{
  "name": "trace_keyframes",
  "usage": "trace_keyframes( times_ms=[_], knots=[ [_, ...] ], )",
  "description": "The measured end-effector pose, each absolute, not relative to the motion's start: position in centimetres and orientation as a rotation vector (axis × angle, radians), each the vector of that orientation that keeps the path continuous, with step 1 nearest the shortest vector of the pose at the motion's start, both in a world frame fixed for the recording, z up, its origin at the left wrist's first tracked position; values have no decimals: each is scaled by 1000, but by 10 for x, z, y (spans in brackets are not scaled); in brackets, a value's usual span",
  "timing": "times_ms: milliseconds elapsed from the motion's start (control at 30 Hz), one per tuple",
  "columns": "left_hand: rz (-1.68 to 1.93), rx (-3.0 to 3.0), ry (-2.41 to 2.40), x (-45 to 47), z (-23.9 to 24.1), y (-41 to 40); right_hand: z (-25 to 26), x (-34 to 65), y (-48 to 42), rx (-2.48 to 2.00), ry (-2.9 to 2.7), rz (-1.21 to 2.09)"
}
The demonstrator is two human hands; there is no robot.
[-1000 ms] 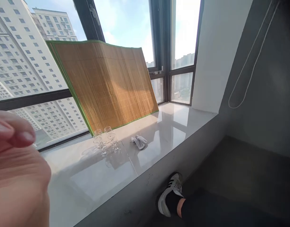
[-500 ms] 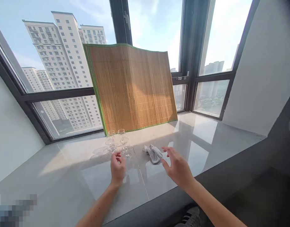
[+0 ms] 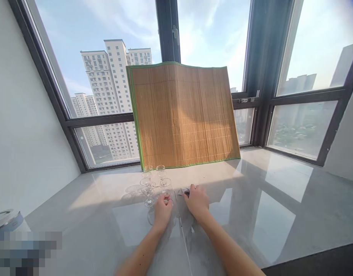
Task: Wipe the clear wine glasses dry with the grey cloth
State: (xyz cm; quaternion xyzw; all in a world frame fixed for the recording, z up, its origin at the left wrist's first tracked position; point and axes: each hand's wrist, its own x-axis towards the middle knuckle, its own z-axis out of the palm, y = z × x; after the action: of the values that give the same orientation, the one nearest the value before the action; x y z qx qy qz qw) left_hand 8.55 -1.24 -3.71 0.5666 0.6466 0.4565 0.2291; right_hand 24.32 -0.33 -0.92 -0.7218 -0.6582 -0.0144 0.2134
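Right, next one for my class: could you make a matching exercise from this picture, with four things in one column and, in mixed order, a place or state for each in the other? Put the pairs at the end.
Column one
1. Brown bamboo mat with green edging
2. Clear stemmed drinking glasses
3. Pale grey cloth
4. Bare left hand

Column two
A. Mostly hidden by the right hand
B. At the lower part of one glass
C. Propped up at the dark-framed window
D. Grouped near the mat's lower left corner

Pairs: 1-C, 2-D, 3-A, 4-B
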Motion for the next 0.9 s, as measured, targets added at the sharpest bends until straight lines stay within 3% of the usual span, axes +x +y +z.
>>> trace_keyframes(
  times_ms=[233, 500, 900],
  knots=[
    [1196, 1626, 1637, 87, -44, -10, -23, 247, 28, -1867, -1836, -7],
    [1063, 1756, 1564, 97, -38, 5, -29, 276, 28, -1688, -1708, 253],
    [1025, 1780, 1504, 95, -47, 23, -44, 241, 39, -1414, -1699, 404]
  ],
)
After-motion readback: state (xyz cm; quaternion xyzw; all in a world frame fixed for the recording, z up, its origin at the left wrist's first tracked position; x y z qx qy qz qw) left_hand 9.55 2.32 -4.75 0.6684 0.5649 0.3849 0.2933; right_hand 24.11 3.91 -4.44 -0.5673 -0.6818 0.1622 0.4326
